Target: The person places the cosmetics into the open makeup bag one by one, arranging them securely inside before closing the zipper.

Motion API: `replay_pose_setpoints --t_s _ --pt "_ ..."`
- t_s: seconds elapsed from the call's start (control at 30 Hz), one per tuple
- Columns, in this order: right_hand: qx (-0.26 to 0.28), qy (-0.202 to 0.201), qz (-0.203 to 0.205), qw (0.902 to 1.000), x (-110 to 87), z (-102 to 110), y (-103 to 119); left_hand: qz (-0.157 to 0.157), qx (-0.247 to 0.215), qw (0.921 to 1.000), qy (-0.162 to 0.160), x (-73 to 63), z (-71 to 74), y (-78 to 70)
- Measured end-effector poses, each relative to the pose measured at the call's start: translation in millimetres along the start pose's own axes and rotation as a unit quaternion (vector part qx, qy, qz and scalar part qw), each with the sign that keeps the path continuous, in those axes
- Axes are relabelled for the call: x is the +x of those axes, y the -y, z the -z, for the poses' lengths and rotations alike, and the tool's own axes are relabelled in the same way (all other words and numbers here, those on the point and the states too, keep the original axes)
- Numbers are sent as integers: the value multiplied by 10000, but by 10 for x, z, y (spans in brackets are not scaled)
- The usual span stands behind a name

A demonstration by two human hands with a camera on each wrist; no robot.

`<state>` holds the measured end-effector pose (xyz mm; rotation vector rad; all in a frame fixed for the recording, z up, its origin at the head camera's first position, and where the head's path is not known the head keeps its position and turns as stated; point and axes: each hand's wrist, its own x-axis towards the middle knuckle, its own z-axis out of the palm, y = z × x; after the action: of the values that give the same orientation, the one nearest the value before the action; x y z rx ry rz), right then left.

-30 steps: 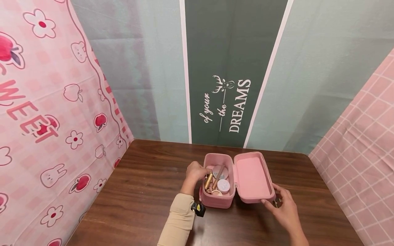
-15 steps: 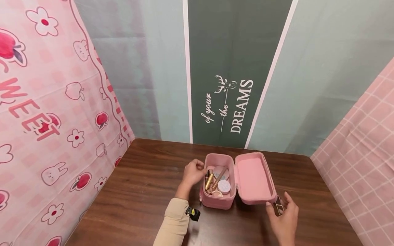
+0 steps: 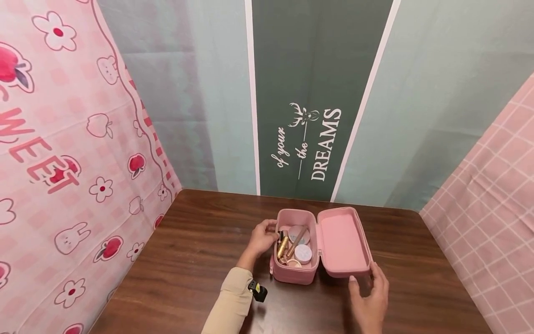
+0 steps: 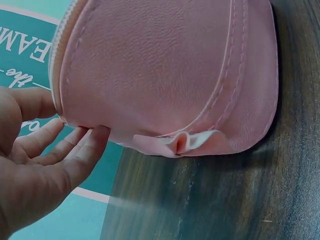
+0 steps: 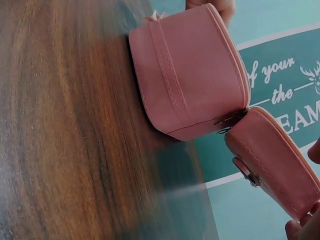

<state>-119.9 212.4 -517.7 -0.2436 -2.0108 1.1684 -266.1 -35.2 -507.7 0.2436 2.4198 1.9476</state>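
Note:
A pink zip-up makeup case (image 3: pixel 297 274) stands on the table with its lid (image 3: pixel 345 243) folded out to the right. Cosmetics fill its bottom: a gold tube (image 3: pixel 282 248), a slim brown stick (image 3: pixel 297 242), a round white jar (image 3: pixel 303 253) and other small items. My left hand (image 3: pixel 260 239) holds the case's left wall. In the left wrist view, the fingertips (image 4: pixel 97 135) press the outside and the thumb meets the zipped rim. My right hand (image 3: pixel 371 297) grips the lid's near right corner, partly cut off in the right wrist view.
The brown wooden table (image 3: pixel 200 260) ends at a green cloth (image 3: pixel 308 55) behind the case. Patterned pink cloths hang at the left (image 3: pixel 75 195) and right (image 3: pixel 496 195). A handle with a metal ring (image 5: pixel 252 179) sits on the lid's outside.
My right hand came off the lid's corner and moved back onto it. A gold-edged dark thing beside that corner is now out of sight. My left fingers shifted from inside to the wall.

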Motion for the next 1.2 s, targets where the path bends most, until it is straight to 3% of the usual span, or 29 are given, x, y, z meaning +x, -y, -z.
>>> replay_pose_setpoints --t_s 0.2,0.43,0.67,0.8,0.9,1.03,1.2 --pt "20 -117 44 9999 73 -15 -57 133 -528 9985 112 -30 10 -4" --pt "119 -367 -393 9985 289 -118 -166 490 -1022 9935 103 -117 8 24" --pt "654 -392 -718 9945 477 -222 -283 524 -1109 9911 -525 -304 -74 -19" --pt "713 -268 -988 9922 610 -283 -351 506 -960 9894 -966 -520 -107 -285" --pt "457 -102 -1130 9925 702 -327 -367 509 -851 9869 -1272 -592 -164 -255" --pt "381 79 -1165 9924 809 -400 -413 518 -996 9802 -1633 -597 -269 -21" --pt "213 360 -1161 9924 919 -464 -432 619 -1240 9713 -1935 -697 -371 -48"
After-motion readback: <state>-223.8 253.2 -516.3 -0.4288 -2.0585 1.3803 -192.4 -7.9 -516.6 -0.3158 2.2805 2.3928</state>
